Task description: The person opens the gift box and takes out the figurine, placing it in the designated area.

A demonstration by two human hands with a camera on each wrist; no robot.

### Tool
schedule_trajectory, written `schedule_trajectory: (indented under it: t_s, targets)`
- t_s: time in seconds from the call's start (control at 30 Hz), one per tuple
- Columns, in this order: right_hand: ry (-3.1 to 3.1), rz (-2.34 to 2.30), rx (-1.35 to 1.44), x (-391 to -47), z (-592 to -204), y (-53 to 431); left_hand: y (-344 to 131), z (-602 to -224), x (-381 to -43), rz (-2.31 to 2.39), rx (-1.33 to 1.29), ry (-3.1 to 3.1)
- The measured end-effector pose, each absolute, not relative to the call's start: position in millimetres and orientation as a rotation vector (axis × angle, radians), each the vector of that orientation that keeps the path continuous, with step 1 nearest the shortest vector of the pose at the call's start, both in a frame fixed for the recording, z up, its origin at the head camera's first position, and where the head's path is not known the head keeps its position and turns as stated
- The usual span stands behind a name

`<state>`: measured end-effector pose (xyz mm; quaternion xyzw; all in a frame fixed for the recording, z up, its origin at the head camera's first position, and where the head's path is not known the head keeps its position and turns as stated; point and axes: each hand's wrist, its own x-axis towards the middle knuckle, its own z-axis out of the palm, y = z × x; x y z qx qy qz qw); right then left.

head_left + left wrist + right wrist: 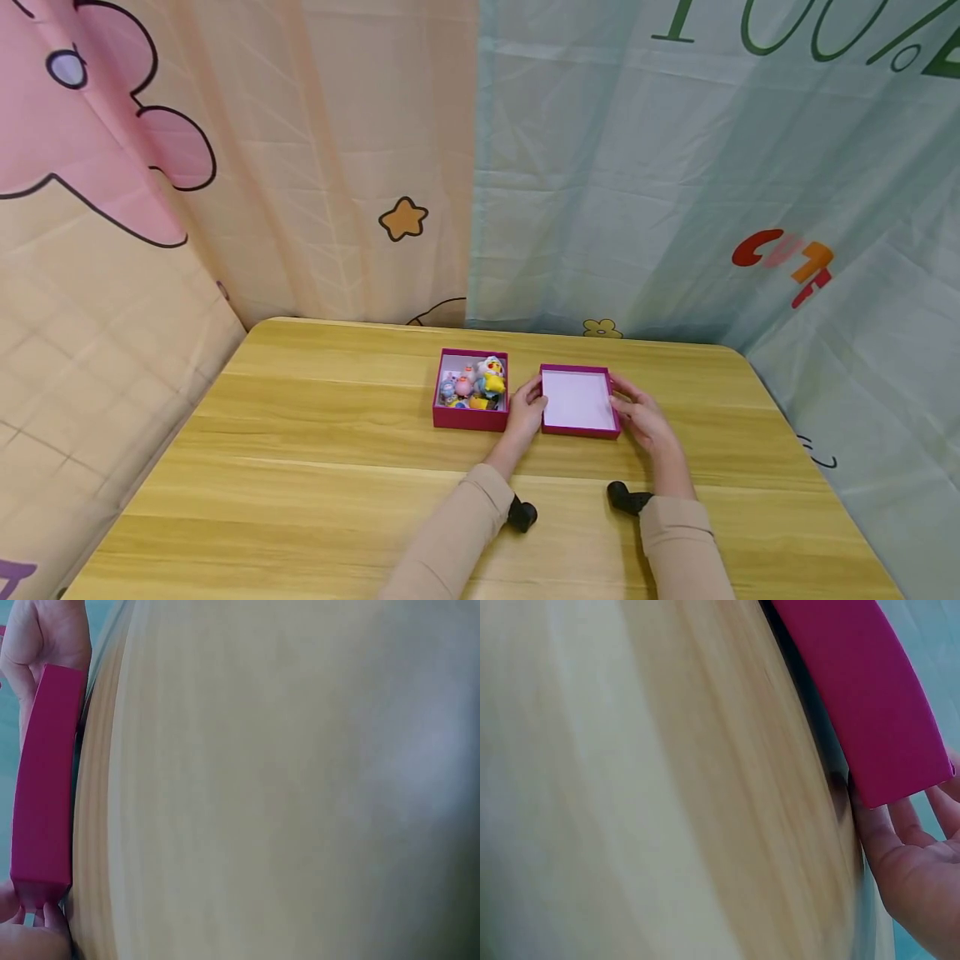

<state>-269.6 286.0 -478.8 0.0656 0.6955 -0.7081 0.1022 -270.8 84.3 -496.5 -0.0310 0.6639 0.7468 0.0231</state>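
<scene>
A shallow magenta box lid [577,400] with a white inside faces up between both hands in the head view. My left hand [527,408] grips its left side, thumb at the rim. Its right side is held by my right hand [642,418]. In the right wrist view, fingers [904,821] reach under the lid's corner. The lid's magenta side wall [46,787] also shows in the left wrist view, a hand at each end. Just left of the left hand stands a magenta box [470,417] containing several small colourful toy figures [467,383].
Everything rests on or over a light wooden table [300,467]. Printed curtains [600,167] hang behind its far edge and at the sides. Each wrist carries a black camera mount [522,514] below the cuff.
</scene>
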Motion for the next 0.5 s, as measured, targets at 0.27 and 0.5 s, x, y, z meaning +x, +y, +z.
schedule_trajectory:
  t_s: [0.27,0.5]
  targets:
    - [2.089,-2.044,0.196,-270.5,-480.3,285.1,83.4,-496.2,-271.1,2.295,-0.123,2.032]
    - [2.051,-2.087,0.214,-270.1,-479.0,282.3,83.5,-496.2,-271.2,2.282,-0.108,2.051]
